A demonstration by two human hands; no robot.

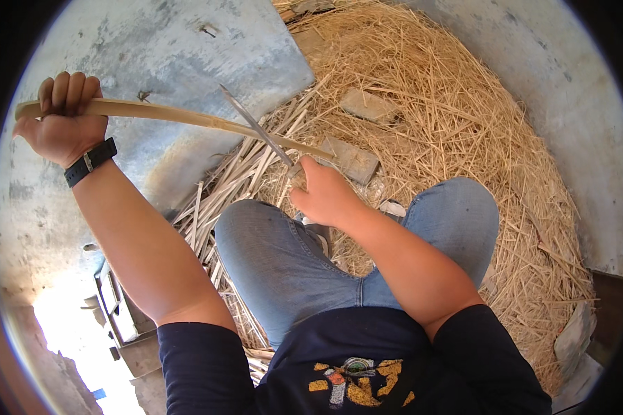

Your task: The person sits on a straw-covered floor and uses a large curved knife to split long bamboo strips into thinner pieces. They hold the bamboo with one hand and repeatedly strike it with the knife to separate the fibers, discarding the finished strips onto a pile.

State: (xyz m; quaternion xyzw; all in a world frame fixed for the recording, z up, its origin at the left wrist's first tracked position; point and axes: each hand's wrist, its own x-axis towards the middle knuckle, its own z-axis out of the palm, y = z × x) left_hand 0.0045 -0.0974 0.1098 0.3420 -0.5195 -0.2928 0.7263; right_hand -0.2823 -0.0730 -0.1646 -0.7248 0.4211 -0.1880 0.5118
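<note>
My left hand (69, 114), with a black watch on its wrist, is raised at the far left and wrapped round one end of a long bamboo strip (166, 114). From there the strip bends gently down to the right, its thin tip lying in front of my right hand (323, 191). That hand is closed round the handle of a knife (256, 126); most of the handle is hidden by the fingers. The narrow blade points up and to the left and crosses the strip near its thin end.
Straw-like shavings (457, 124) cover the floor ahead and to the right, with a brick (367, 106) and a block (353, 160) among them. Split strips (208, 207) lie beside my left knee (270, 256). Grey walls (208, 48) stand left and right.
</note>
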